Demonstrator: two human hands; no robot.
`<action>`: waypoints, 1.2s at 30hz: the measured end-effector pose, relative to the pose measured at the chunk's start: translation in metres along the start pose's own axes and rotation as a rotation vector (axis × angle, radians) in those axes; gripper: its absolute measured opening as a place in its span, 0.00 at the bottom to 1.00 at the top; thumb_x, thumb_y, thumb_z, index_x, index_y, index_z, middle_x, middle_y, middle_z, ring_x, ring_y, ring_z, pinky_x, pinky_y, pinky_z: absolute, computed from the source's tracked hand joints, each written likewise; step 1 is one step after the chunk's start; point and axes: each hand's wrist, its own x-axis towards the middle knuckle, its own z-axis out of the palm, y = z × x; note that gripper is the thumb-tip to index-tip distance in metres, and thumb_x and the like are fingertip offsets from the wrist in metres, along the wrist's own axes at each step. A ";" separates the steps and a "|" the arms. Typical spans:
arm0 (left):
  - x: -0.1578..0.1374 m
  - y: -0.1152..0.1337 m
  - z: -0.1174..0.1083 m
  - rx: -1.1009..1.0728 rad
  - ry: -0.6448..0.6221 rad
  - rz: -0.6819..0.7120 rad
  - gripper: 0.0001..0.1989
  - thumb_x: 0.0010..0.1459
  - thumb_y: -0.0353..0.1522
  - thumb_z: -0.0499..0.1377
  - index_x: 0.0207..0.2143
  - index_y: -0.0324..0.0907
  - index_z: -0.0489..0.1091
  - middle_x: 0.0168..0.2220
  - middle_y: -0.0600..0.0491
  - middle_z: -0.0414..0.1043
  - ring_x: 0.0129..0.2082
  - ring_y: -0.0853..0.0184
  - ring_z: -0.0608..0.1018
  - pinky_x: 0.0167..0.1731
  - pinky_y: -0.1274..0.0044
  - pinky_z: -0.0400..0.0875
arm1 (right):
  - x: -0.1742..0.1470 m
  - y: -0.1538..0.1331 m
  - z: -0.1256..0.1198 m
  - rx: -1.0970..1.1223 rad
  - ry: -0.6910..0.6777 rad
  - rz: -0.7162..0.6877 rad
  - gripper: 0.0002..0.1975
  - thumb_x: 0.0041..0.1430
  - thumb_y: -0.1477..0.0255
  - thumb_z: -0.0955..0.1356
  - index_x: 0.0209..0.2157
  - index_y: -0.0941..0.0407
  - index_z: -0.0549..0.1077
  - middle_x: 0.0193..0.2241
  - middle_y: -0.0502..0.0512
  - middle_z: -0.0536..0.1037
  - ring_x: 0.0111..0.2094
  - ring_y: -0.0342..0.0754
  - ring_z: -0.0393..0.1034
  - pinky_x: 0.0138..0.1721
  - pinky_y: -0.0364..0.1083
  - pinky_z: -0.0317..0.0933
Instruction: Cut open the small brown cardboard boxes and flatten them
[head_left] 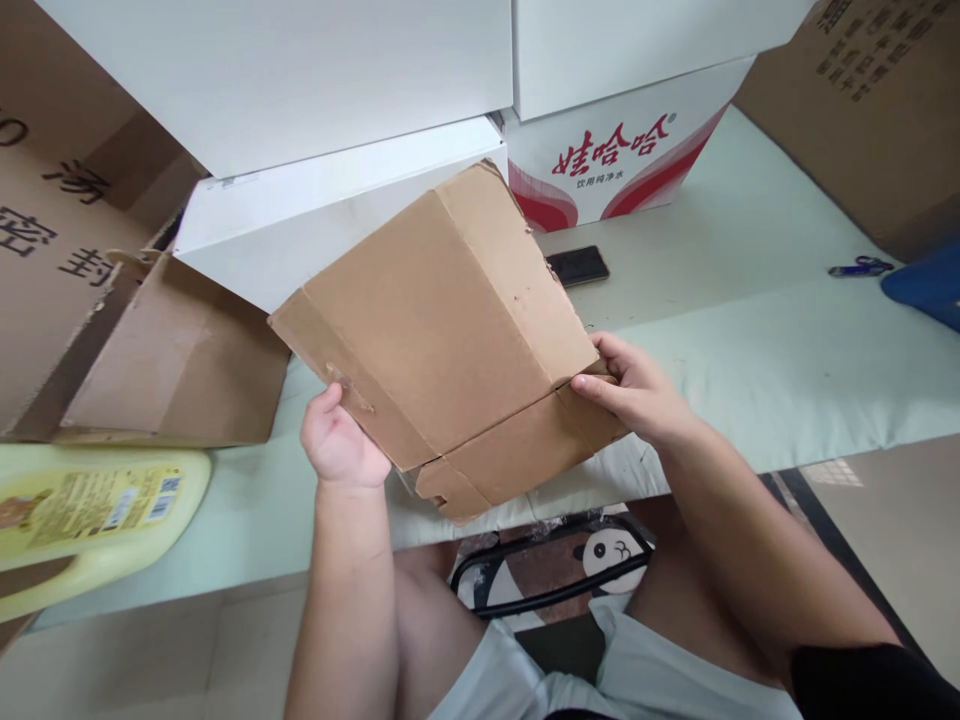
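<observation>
- the brown creased cardboard carton (431, 320) tilts above the pale green cloth-covered table (780, 360), between both hands.
- the left hand (341, 440) clasps its left edge, fingers hidden behind; the right hand (634, 390) pinches its lower right corner.
- creasing looks done to me; the lower flap (517, 450) isn't tucked in.

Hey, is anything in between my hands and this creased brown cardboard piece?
Nothing visible: your left hand directly holds the creased brown cardboard piece at its left edge, your right hand at its right.
</observation>
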 end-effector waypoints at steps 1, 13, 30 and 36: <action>0.000 0.000 0.001 -0.006 0.006 -0.003 0.15 0.46 0.37 0.65 0.38 0.43 0.79 0.36 0.52 0.84 0.38 0.61 0.83 0.47 0.73 0.76 | 0.000 0.000 0.000 -0.003 0.000 -0.001 0.22 0.54 0.55 0.75 0.45 0.52 0.75 0.45 0.55 0.82 0.47 0.55 0.75 0.48 0.51 0.67; -0.002 -0.004 0.006 -0.067 0.049 -0.036 0.15 0.47 0.33 0.63 0.39 0.41 0.78 0.35 0.52 0.84 0.39 0.63 0.83 0.48 0.74 0.74 | -0.001 0.004 0.005 -0.066 0.006 0.037 0.21 0.55 0.56 0.73 0.46 0.53 0.75 0.45 0.56 0.82 0.49 0.59 0.76 0.51 0.55 0.67; 0.002 -0.008 0.001 0.084 0.014 -0.143 0.13 0.45 0.33 0.63 0.37 0.43 0.78 0.33 0.50 0.83 0.49 0.52 0.84 0.55 0.62 0.77 | -0.003 0.018 0.009 0.030 0.027 0.169 0.22 0.58 0.56 0.72 0.50 0.53 0.75 0.51 0.57 0.82 0.52 0.60 0.76 0.55 0.57 0.68; 0.005 -0.002 -0.017 0.162 -0.063 -0.113 0.18 0.38 0.32 0.71 0.36 0.45 0.78 0.33 0.51 0.84 0.47 0.51 0.85 0.54 0.64 0.79 | -0.003 0.023 0.011 0.080 0.025 0.099 0.25 0.57 0.50 0.73 0.48 0.52 0.76 0.50 0.57 0.83 0.52 0.58 0.77 0.52 0.55 0.70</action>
